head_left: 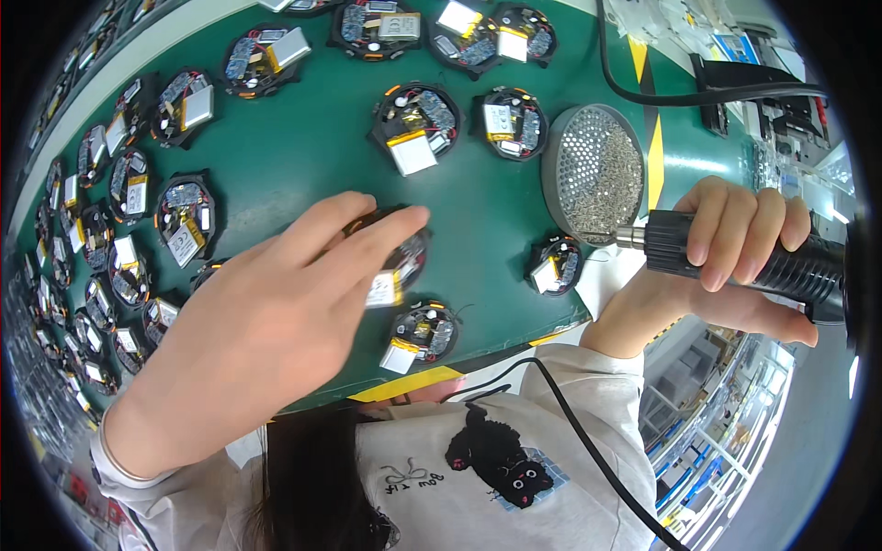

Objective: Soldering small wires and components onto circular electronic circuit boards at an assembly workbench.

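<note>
My left hand reaches across the green mat with its fingers around the edge of a round black circuit-board assembly. That assembly carries a silver battery pouch and is slightly blurred; my thumb is hidden. My right hand is wrapped round a black electric screwdriver, which lies nearly level. Its metal tip points left at the near rim of a round grey dish holding many small screws. Close to my left hand sits another round assembly; a smaller-looking one lies below the dish.
Several similar assemblies with batteries, such as one at the left, cover the left and far parts of the green mat. A black cable crosses the far right. Yellow-black tape marks the near edge. Another cable hangs before my shirt.
</note>
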Demonstrator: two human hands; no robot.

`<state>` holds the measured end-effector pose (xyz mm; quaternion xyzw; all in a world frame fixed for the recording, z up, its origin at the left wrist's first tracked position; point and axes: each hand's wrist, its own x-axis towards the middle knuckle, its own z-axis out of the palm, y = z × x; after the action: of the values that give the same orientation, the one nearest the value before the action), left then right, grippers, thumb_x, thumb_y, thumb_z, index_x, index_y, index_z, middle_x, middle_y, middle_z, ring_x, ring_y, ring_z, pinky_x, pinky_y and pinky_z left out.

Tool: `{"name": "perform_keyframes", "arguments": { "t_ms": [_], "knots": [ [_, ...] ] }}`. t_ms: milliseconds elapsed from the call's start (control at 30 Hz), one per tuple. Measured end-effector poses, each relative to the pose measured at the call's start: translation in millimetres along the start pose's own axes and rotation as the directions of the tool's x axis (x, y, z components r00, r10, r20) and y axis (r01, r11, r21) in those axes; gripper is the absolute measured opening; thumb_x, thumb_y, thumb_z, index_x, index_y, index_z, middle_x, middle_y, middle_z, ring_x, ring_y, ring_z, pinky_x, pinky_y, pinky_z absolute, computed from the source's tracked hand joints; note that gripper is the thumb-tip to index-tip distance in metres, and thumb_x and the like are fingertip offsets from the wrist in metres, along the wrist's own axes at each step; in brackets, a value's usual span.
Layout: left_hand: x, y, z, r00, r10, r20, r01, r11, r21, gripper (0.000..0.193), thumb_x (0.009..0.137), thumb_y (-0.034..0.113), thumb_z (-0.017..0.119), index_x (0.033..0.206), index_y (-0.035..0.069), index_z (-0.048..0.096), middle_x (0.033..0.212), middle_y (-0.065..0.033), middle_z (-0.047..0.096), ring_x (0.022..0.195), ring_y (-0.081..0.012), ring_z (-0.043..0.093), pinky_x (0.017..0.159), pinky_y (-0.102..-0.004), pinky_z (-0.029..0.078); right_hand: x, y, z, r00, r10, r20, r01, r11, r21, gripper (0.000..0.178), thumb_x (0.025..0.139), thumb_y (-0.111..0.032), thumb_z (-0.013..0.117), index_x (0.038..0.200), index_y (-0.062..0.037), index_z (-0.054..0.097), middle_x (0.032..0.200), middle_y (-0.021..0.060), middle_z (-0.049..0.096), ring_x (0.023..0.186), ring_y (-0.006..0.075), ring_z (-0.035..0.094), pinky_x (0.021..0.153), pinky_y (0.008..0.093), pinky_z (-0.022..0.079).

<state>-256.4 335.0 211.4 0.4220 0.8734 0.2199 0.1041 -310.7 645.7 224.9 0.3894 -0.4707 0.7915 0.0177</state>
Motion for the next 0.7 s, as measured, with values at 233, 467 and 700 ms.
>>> {"name": "perform_keyframes", "arguments": {
  "t_ms": [233, 467, 700],
  "knots": [
    [48, 3, 39, 0.946, 0.228, -0.229, -0.194, 0.967, 0.165, 0.041, 0.066, 0.011, 0.072, 0.102, -0.007, 0.061, 0.115, -0.0160, 0.058, 0.105, -0.0296, 0.057, 0.082, -0.0362, 0.053, 2, 24, 20, 0.998, -0.057, 0.023, 0.056, 0.998, 0.038, 0.068, 0.079, -0.064, 0.066, 0.104, -0.0035, 0.046, 0.076, 0.0044, 0.055, 0.055, 0.0135, 0.058, 0.050, 0.0263, 0.050],
    [56, 2, 53, 0.942, 0.214, -0.259, -0.221, 0.975, 0.005, 0.052, 0.063, 0.012, 0.074, 0.110, -0.007, 0.061, 0.120, -0.0125, 0.055, 0.112, -0.0297, 0.055, 0.086, -0.0361, 0.053, -9, 26, 16, 0.984, -0.136, 0.117, 0.155, 0.973, -0.172, 0.078, 0.081, -0.069, 0.058, 0.115, -0.0014, 0.040, 0.084, 0.0079, 0.055, 0.058, 0.0147, 0.059, 0.049, 0.0267, 0.052],
    [54, 3, 55, 0.945, 0.173, -0.277, -0.186, 0.982, -0.022, 0.051, 0.063, 0.011, 0.074, 0.109, -0.008, 0.063, 0.120, -0.0105, 0.056, 0.110, -0.0297, 0.057, 0.081, -0.0359, 0.055, -4, 34, 13, 0.966, 0.004, 0.259, 0.013, 0.998, -0.062, 0.083, 0.079, -0.071, 0.058, 0.121, -0.0028, 0.036, 0.084, 0.0087, 0.054, 0.054, 0.0152, 0.057, 0.049, 0.0286, 0.052]
  ]
}}
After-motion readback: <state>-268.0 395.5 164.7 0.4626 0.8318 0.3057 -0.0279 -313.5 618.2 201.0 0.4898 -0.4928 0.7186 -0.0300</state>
